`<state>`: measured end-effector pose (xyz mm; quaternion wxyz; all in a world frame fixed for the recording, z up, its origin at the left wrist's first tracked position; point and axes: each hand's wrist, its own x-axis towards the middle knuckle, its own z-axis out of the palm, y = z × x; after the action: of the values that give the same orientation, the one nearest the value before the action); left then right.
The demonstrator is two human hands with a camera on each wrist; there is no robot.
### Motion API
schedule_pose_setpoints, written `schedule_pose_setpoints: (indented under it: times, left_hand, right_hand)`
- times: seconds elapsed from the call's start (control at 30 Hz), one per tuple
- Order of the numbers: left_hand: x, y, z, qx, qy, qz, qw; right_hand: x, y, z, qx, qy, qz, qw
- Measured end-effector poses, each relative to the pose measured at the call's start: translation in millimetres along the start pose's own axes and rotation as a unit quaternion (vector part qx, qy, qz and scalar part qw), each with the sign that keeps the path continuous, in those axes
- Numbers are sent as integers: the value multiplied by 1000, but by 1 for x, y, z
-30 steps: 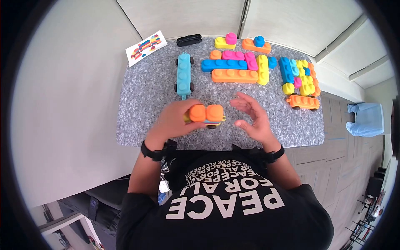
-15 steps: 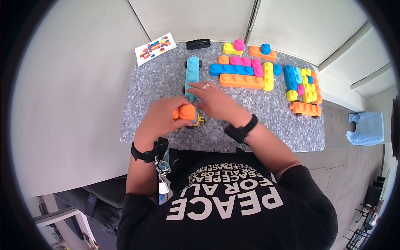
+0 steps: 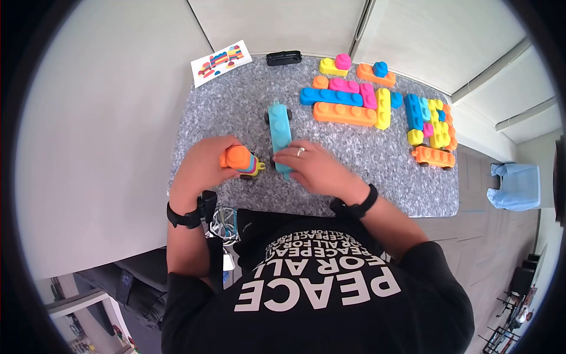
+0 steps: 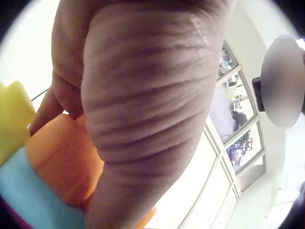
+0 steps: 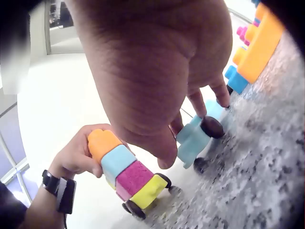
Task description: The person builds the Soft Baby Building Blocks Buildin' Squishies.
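At the table's left part, the left hand (image 3: 203, 165) grips a stacked block car (image 3: 252, 165) near its orange top. In the right wrist view the stack (image 5: 125, 167) shows orange, light blue, pink and yellow layers on dark wheels. The right hand (image 3: 321, 170) holds the near end of a long light-blue wheeled base (image 3: 279, 127), with thumb and fingers around it. A small gap parts the base from the car. The left wrist view shows the left hand (image 4: 143, 90) against an orange block (image 4: 66, 157).
Further back lie an orange bar (image 3: 345, 114), a blue bar (image 3: 331, 97) and a black case (image 3: 283, 58). A picture card (image 3: 221, 64) is at the back left. At the right are grouped blocks and an orange wheeled base (image 3: 435, 157).
The left hand has carried the stacked car leftward. The right hand has reached across, taken hold of the light-blue base and drawn it nearer the body.
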<state>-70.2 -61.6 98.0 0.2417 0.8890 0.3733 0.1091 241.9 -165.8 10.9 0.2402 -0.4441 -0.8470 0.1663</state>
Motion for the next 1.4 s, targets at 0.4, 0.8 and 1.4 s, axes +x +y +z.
schedule_pose_setpoints:
  times: [0.4, 0.8, 1.4]
  left_hand:
    - [5, 12, 4, 121, 6, 19, 992]
    - [10, 8, 1, 107, -1, 24, 994]
    - [24, 24, 10, 92, -15, 67, 993]
  right_hand:
    - [-15, -35, 0, -81, -13, -3, 997]
    - [-34, -16, -18, -134, -18, 2, 991]
    - [-58, 1, -27, -113, 64, 144, 981]
